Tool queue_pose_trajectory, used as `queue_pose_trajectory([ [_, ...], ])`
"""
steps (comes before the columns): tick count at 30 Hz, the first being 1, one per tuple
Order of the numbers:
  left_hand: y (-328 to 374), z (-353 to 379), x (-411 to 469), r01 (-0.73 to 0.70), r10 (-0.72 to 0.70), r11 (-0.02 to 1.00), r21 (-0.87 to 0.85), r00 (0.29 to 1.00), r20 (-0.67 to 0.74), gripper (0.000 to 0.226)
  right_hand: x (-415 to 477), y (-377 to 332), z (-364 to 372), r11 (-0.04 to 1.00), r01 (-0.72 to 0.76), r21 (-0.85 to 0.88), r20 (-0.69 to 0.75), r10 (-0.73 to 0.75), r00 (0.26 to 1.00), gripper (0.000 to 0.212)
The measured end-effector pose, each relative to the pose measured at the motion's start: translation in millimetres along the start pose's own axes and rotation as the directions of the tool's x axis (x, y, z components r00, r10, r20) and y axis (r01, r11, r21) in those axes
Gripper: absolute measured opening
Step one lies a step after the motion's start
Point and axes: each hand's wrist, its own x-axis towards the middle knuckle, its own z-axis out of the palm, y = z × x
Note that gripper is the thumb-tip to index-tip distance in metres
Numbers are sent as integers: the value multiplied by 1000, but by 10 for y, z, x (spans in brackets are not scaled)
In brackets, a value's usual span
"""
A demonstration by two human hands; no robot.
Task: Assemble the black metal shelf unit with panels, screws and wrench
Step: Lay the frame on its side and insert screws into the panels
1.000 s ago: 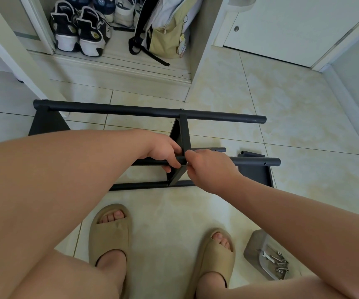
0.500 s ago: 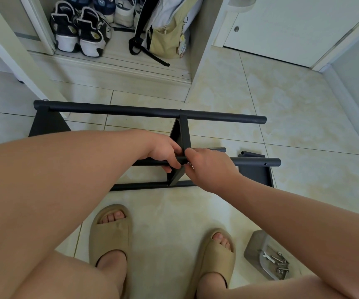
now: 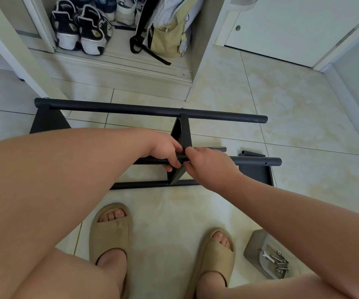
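The black metal shelf frame lies on its side on the tiled floor. Its far tube runs left to right, and a near tube runs parallel below it. An upright black panel joins them in the middle. My left hand grips the near tube just left of that panel. My right hand pinches at the joint where panel meets tube; what its fingertips hold is hidden. Another black panel lies flat at the right end.
A grey tray at bottom right holds a small wrench and several screws. My two sandalled feet stand just below the frame. Behind it an open cabinet holds sneakers and a bag. A white door stands at upper right.
My right hand has shifted slightly left, closer against the joint. The left hand and the frame have stayed put.
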Motion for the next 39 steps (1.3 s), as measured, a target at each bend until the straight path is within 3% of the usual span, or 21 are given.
queue_pose_trajectory([
  [3, -12, -6, 3, 24, -24, 999, 26, 1000, -9, 38, 5, 2, 8, 995, -32, -92, 28, 34, 999, 21],
  [9, 6, -20, -17, 43, -41, 997, 63, 999, -27, 45, -47, 11, -3, 998, 13, 68, -39, -10, 999, 20],
  [17, -15, -14, 2, 42, -41, 999, 29, 999, -34, 48, 0, -5, 20, 994, -28, -110, 21, 31, 999, 32],
  [20, -15, -18, 2, 39, -39, 999, 27, 999, -30, 46, -17, 11, -8, 998, -51, -24, 0, 51, 999, 28],
  [25, -13, -14, 6, 41, -38, 998, 41, 998, -52, 46, -51, -18, 14, 996, 74, 58, -52, -71, 996, 25],
  [33, -20, -24, 11, 34, -33, 999, 33, 999, -38, 45, -22, 20, 88, 996, 59, 65, -85, -54, 995, 23],
  [35, -21, -24, 9, 32, -31, 999, 31, 999, -30, 44, -8, 22, 71, 999, 32, 38, -68, -30, 997, 16],
  [39, -29, -22, 11, 32, -30, 999, 39, 999, -27, 43, -21, 56, 47, 997, -44, 68, -44, 47, 998, 22],
])
